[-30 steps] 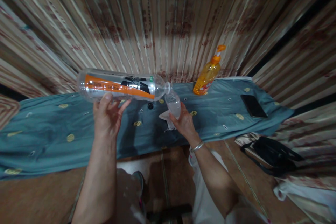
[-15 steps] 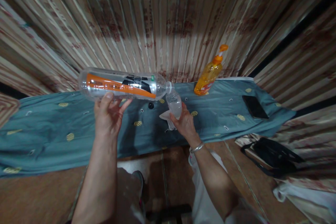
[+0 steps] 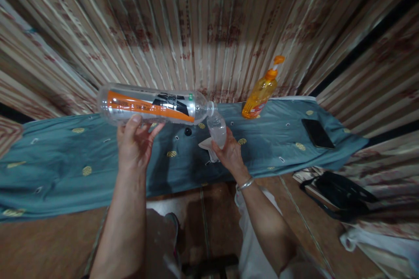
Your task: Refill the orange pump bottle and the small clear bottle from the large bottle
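Note:
In my left hand (image 3: pixel 137 139) lies a large clear plastic bottle (image 3: pixel 150 104) with a silver, orange and black label. It is tilted almost level, its neck pointing right. My right hand (image 3: pixel 230 152) is wrapped round a small clear plastic bottle (image 3: pixel 217 128), which leans with its top towards the large bottle's neck. The two mouths meet or nearly meet; I cannot tell if they touch. Cloudy, whitish contents show low in the small bottle. Below it, partly hidden by my right hand, a white cloth or tissue (image 3: pixel 207 144) rests on the blue-green cloth.
A blue-green patterned cloth (image 3: pixel 108 157) covers the long narrow surface. On it are a small black cap (image 3: pixel 187 131), an orange pump bottle (image 3: pixel 260 96) and a black phone (image 3: pixel 317 133). Pleated curtains (image 3: pixel 196 30) hang behind. A black bag (image 3: pixel 340 192) sits at the lower right.

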The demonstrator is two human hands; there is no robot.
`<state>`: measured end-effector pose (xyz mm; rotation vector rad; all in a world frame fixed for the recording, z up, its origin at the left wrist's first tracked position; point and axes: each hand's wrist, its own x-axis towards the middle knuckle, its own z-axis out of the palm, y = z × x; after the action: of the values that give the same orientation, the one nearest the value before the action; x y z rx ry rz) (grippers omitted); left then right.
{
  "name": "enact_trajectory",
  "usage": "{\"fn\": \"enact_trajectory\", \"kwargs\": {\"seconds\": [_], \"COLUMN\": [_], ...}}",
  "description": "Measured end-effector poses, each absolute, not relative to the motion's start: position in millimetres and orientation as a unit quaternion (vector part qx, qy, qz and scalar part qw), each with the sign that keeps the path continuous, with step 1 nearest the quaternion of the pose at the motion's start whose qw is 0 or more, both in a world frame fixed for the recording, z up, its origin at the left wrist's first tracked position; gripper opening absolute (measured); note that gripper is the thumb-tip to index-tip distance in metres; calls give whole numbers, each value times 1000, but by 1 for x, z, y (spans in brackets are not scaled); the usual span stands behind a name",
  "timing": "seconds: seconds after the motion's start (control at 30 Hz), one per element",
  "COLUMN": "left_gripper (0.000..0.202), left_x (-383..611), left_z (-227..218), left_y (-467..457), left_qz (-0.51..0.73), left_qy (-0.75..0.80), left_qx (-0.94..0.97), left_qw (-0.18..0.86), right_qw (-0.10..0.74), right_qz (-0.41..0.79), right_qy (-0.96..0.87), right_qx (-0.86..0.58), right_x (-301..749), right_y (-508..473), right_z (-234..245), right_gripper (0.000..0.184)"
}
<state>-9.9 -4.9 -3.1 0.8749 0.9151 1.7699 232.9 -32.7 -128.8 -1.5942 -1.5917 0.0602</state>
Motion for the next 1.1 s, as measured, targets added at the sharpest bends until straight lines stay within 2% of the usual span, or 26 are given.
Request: {"fn": "enact_trajectory", "kwargs": {"seconds": [0.37, 0.8, 1.1], "left_gripper": [50, 47, 51], "left_x": [-4, -6, -5], "left_z": [3, 2, 3], "left_y": [-6, -6, -6], "left_qz": [749, 734, 742], "left_qy": [358, 358, 356], "left_qx": [282, 326, 302], "left_qw": [482, 476, 481], "right_qw": [433, 427, 428], "right_qz": [40, 37, 39], "right_qy": [-636, -641, -638], "right_qx": [-638, -637, -638], "right_x": [232, 234, 233], "right_y": [-32, -32, -32], "right_z": [-127, -129, -126], "right_gripper": [62, 63, 61]}}
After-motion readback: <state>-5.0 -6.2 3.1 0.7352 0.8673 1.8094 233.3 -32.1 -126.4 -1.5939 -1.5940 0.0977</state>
